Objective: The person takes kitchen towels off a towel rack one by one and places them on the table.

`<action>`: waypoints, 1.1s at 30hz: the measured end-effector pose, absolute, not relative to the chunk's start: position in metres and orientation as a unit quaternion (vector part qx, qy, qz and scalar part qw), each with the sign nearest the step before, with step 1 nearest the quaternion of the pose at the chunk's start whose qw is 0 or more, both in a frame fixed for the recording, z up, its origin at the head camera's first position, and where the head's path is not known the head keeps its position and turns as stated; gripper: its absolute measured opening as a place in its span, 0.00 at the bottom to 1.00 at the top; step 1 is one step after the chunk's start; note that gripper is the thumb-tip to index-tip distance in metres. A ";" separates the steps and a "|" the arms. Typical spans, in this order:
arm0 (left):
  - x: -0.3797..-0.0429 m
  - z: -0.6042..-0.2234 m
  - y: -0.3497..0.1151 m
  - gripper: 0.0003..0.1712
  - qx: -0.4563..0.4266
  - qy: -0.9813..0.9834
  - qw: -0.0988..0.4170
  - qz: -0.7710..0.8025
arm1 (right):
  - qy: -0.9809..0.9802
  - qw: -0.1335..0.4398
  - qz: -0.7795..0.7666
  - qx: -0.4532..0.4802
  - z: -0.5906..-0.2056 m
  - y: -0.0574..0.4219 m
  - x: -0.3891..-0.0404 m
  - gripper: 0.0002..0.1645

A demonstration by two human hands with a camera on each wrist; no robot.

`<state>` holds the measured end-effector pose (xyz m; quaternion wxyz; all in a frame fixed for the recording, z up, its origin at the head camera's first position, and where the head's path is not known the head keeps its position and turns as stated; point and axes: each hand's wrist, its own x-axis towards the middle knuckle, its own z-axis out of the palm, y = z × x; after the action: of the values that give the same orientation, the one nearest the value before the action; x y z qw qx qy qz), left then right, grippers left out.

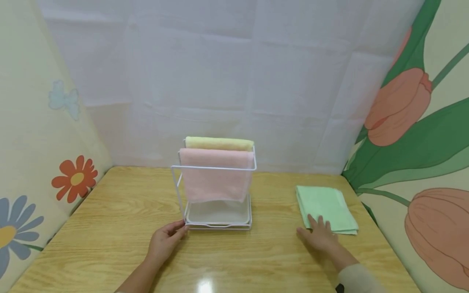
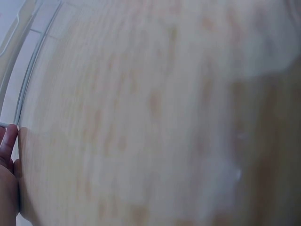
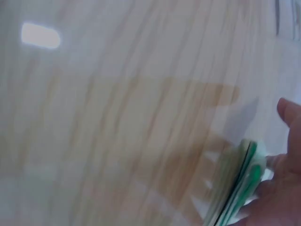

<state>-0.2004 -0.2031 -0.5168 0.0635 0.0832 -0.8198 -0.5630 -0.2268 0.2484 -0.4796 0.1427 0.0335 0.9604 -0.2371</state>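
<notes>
Pale, creased sheet backdrop (image 1: 198, 81) behind; glossy yellow-brown wood-grain tabletop (image 1: 110, 228) below. White wire rack (image 1: 218, 228) stands near mid-table, shallow white tray (image 1: 218, 212) in its base. 2 pieces are up: folded pale-yellow cloth towel (image 1: 220, 143) at the back, folded pink cloth towel (image 1: 216, 185) ahead of it. Front white wire bar (image 1: 214, 167) is bare. Folded mint-green cloth (image 1: 324, 205) lies flat on the tabletop, right of the rack and well apart from it; by my reading, the 1 piece not hung. Left hand (image 1: 165, 240): reaching in from the near side, thumb and fingers pinching the rack's lower front-left corner. Right hand (image 1: 319, 236): palm down, fingers spread, fingertips on the green cloth's near edge, thumb out left, off it; no grip visible.
</notes>
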 end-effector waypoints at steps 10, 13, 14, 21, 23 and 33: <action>-0.200 -0.518 -0.203 0.20 0.079 -0.819 0.066 -0.564 | 0.958 0.154 -0.241 -0.011 -0.479 0.282 -0.240 0.49; -0.200 -0.518 -0.203 0.20 0.079 -0.817 0.068 -0.567 | 0.958 0.155 -0.239 -0.012 -0.479 0.288 -0.243 0.49; -0.200 -0.518 -0.203 0.20 0.080 -0.816 0.070 -0.568 | 0.960 0.154 -0.235 -0.013 -0.479 0.290 -0.245 0.49; -0.199 -0.517 -0.201 0.20 0.081 -0.812 0.073 -0.573 | 0.958 0.150 -0.244 -0.008 -0.480 0.301 -0.255 0.51; -0.199 -0.517 -0.201 0.20 0.083 -0.812 0.072 -0.573 | 0.958 0.150 -0.245 -0.008 -0.479 0.302 -0.258 0.51; -0.198 -0.517 -0.202 0.20 0.086 -0.818 0.069 -0.565 | 0.957 0.146 -0.250 -0.004 -0.475 0.305 -0.268 0.52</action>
<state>-0.1985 -0.2015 -0.5166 0.0695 0.0860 -0.8178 -0.5647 -0.2675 0.3052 -0.4753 0.1464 -0.0040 0.9570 -0.2503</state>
